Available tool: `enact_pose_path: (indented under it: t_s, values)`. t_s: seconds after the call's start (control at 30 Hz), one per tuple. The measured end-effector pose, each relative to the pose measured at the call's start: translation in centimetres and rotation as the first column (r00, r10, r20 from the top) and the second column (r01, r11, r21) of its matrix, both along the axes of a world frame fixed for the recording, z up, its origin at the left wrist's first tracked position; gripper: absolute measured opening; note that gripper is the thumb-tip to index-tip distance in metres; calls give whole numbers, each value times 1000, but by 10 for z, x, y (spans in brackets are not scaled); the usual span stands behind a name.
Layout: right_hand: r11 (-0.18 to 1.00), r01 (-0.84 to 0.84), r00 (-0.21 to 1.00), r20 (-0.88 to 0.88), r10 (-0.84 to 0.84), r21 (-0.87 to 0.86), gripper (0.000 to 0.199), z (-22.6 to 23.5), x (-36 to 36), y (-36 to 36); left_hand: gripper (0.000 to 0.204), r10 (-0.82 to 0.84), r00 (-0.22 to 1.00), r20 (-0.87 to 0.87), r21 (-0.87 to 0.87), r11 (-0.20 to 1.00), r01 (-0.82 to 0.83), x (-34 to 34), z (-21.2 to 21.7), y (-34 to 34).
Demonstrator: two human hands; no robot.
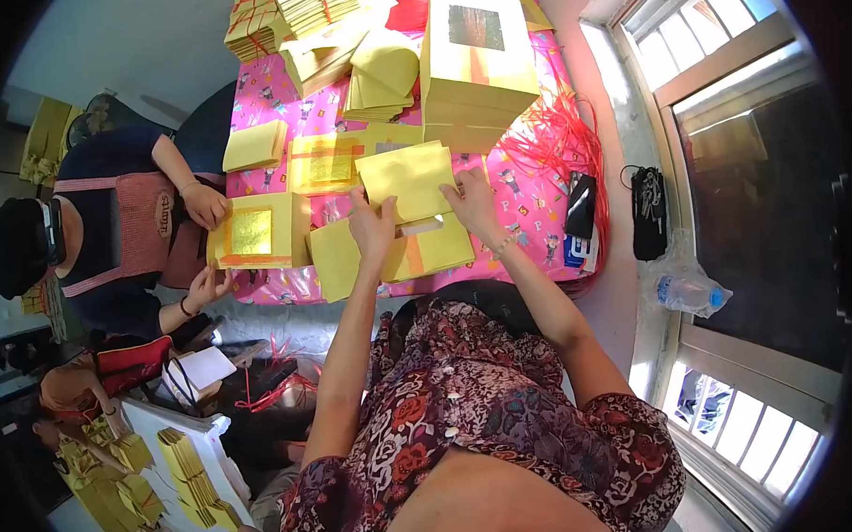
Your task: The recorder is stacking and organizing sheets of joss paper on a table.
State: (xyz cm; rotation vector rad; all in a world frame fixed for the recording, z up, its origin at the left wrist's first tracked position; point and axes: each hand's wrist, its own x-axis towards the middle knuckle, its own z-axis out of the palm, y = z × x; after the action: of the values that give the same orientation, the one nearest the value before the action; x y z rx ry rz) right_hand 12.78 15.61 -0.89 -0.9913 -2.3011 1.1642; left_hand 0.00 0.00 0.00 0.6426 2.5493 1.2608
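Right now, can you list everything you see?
table: one, pink cover, centre
held paper: sheet count unclear, yellow, centre
paper stacks: several, yellow, table
tied bundles: several, yellow, table's far left
string: many strands, red, table right
flat object: one, black, table right
bottle: one, clear, right of table
dark bundle: one, black, beyond bottle
window panels: several, pale frames, far right
co-worker: one, dressed dark blue and pink, left
side stacks: several, yellow, lower left
clothing: one garment, dark floral, bottom centre
left hand, right hand: two, bare, at held paper

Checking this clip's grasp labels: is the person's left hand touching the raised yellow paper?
Touching: the head view shows the left hand with its fingers and thumb at the lower-left corner of the yellow paper.
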Motion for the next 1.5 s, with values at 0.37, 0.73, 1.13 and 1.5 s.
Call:
enact_pose_path:
  t_s: [0.37,0.73,1.13,1.5]
  values:
    - [1000,12,999,36,-12,-5,26,6,-5,-5,51,8,1000,-20,106,994,-5,3,9,-2]
    - [1000,19,997,68,-20,8,28,6,-4,-3,60,42,925,-379,-10,999,-50,17,9,2]
    - [999,20,999,25,-21,47,28,0,-3,1,32,-397,894,-209,-266,903,339,1,4,0]
    - [999,39,983,-182,-32,36,63,-14,13,-14,43,-379,848,-370,-258,919,299,19,15,-1]
